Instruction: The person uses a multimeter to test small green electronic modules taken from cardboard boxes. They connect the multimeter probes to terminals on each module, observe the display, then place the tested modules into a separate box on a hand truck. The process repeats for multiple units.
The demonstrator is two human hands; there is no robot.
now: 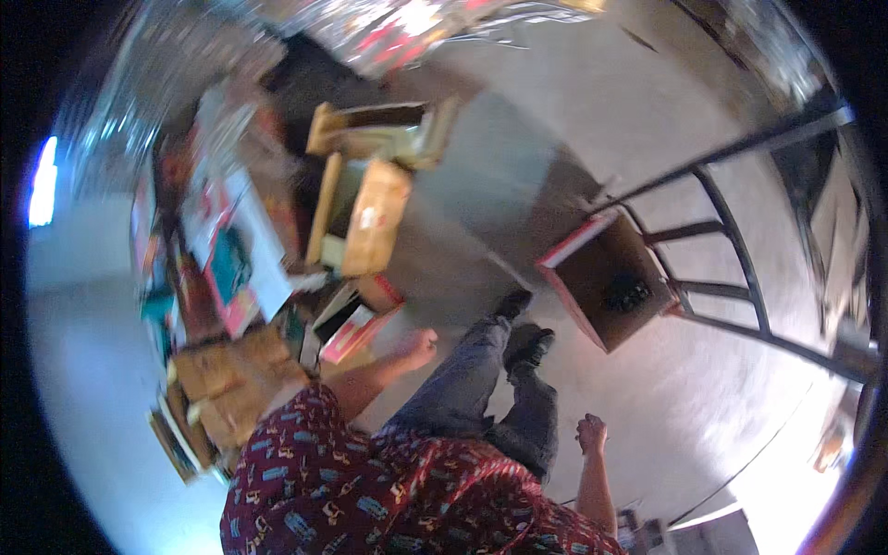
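My left hand (417,348) hangs beside my jeans (435,388), its fingers curled and no object visible in it, near an open red-and-white box (359,324). On my other side, my right hand (591,433) hangs by my leg with bent fingers; whether it holds anything is unclear. An open cardboard box with a red edge (585,263) sits on the floor beyond my feet, a small dark object (627,296) inside.
A dark metal ladder-like frame (726,222) lies or leans at the right. Stacked yellowish boxes (376,219), brown cardboard (222,379) and mixed clutter (250,240) crowd the left. Blurred shiny wrapped goods line the far side of the concrete floor (499,74).
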